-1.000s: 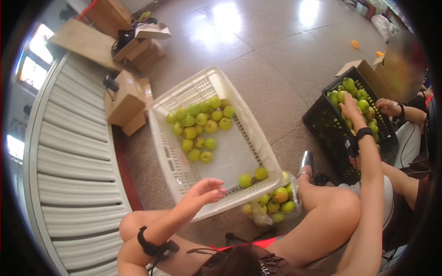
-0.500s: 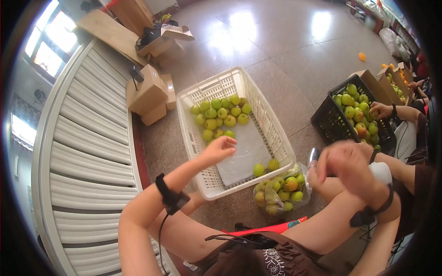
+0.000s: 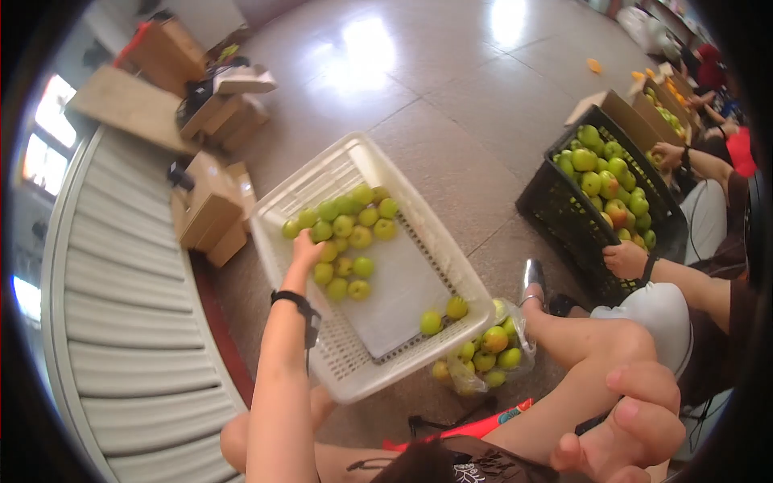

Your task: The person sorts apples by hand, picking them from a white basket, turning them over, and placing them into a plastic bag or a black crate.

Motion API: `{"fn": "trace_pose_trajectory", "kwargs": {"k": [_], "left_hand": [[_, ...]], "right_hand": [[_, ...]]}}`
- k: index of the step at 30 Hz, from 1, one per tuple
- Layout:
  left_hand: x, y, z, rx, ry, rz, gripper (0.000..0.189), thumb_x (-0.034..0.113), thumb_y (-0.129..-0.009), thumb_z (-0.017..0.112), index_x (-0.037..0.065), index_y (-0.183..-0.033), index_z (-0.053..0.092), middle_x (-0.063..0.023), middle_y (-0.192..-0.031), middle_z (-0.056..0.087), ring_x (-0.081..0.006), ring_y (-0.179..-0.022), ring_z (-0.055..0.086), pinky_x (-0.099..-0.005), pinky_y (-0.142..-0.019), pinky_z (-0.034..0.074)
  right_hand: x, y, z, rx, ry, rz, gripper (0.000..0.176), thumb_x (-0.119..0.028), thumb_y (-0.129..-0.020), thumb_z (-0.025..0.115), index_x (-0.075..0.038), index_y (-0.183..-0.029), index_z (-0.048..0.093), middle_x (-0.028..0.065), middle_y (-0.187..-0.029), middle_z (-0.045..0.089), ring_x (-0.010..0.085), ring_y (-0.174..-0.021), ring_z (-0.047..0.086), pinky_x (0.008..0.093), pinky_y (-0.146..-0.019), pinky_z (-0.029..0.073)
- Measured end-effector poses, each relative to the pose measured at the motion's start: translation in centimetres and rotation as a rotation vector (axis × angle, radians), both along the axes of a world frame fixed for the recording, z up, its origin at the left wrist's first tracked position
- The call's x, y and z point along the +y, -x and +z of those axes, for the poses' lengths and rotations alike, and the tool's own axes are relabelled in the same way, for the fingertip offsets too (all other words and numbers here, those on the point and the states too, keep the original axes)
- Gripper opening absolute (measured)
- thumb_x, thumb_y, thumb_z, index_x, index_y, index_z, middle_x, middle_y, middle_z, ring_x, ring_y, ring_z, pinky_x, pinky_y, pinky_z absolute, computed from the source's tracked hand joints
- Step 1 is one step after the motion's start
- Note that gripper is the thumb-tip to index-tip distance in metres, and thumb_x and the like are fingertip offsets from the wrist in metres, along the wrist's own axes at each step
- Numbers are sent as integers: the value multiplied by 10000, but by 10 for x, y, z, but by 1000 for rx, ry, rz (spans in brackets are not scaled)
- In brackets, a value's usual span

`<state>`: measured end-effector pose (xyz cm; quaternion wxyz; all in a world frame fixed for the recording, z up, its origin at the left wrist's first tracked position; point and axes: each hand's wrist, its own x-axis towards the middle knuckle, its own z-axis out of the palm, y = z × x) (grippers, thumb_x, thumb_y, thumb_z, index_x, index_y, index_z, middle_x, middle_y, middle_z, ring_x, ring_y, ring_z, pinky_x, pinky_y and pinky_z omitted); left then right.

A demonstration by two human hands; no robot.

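Note:
Among the green apples (image 3: 360,236) at the left side of a white plastic crate (image 3: 435,217) is my left hand (image 3: 304,249). Its fingertips reach down right at the apples and are partly hidden, so I cannot tell whether they grip one. My right hand (image 3: 632,427) is raised close to the camera at the lower right, fingers loosely curled and apart, nothing in it. The apples sit in rows on a grey liner (image 3: 394,290) at the crate's far left, with two more in the near right corner.
A clear plastic bag of apples (image 3: 491,358) stands against the crate's near right corner. Beyond it, another person's hand (image 3: 625,260) holds the rim of a tilted black crate (image 3: 555,213) full of apples. Cardboard boxes (image 3: 213,201) and a white radiator (image 3: 137,298) line the left.
My left hand has moved left and forward onto the apples. My right hand has come down toward me. The other person's hand now holds the black crate, which is tilted more. The view has shifted.

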<state>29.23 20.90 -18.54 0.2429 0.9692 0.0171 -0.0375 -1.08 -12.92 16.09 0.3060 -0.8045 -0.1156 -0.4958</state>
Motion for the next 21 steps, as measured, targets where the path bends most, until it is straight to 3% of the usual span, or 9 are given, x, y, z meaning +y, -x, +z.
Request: {"fn": "trace_pose_trajectory", "kwargs": {"k": [2,6,8,10,12,14,16,19,21], "left_hand": [[4,-20,-17,-58,-73,8,597,215,-656,672,-31,-1154,451,-263,-1095,517,-386,-1052,479,-414,-908,391],[2,-53,-33,-108,-157,120,619,190,-672,680,-36,-1185,418,-268,-1116,490,-396,-1065,455,-426,-930,363],[13,-67,-53,-102,-126,129,622,182,-681,686,-32,-1191,402,-253,-1140,480,-394,-1076,444,-429,-932,358],[8,-75,-68,-106,-149,150,623,188,-681,696,-19,-1188,399,-239,-1147,478,-388,-1086,435,-432,-931,357],[-3,-73,-54,-107,-195,223,621,195,-676,705,10,-1188,407,-228,-1133,487,-381,-1089,434,-435,-927,358],[-6,-70,-54,-125,-171,265,606,185,-682,705,42,-1193,413,-215,-1121,495,-372,-1086,439,-435,-921,362],[-2,-79,-58,-102,-173,280,588,170,-694,700,59,-1195,414,-204,-1125,494,-361,-1080,448,-432,-917,366],[-6,-83,-55,-26,-226,262,575,161,-707,695,62,-1197,411,-197,-1142,485,-349,-1075,457,-428,-908,376],[-5,-83,-51,-46,-290,225,576,162,-710,695,64,-1200,408,-194,-1148,484,-341,-1073,461,-431,-896,386]], "right_hand": [[-28,-28,4,37,156,219,394,51,-722,595,-78,-1040,402,104,-920,385,232,-673,480,346,-436,503],[-42,-56,-2,38,266,66,445,73,-672,638,-80,-1030,421,78,-916,393,194,-655,480,307,-463,497],[-40,-68,-8,27,141,-10,456,64,-659,656,-94,-1025,434,61,-885,397,176,-646,478,265,-470,477],[-25,-67,-17,-36,-307,-64,442,31,-663,668,-109,-1018,447,50,-837,400,168,-640,477,233,-477,458],[-5,-70,-8,-283,-905,-72,415,-2,-672,673,-113,-1006,454,49,-797,403,167,-633,477,234,-489,459],[-13,-59,-5,-39,-913,-37,384,-25,-685,666,-104,-995,455,52,-752,404,179,-620,478,260,-508,474],[-54,-30,-9,700,-212,-28,353,-37,-699,652,-85,-987,454,55,-700,401,200,-602,480,295,-530,492],[-44,-74,-32,11,-175,51,342,-20,-699,638,-53,-981,447,88,-754,470,253,-595,503,349,-580,501],[-59,-51,-49,87,-319,259,394,-26,-681,650,-43,-1016,444,121,-807,498,295,-599,522,376,-590,496]]}}
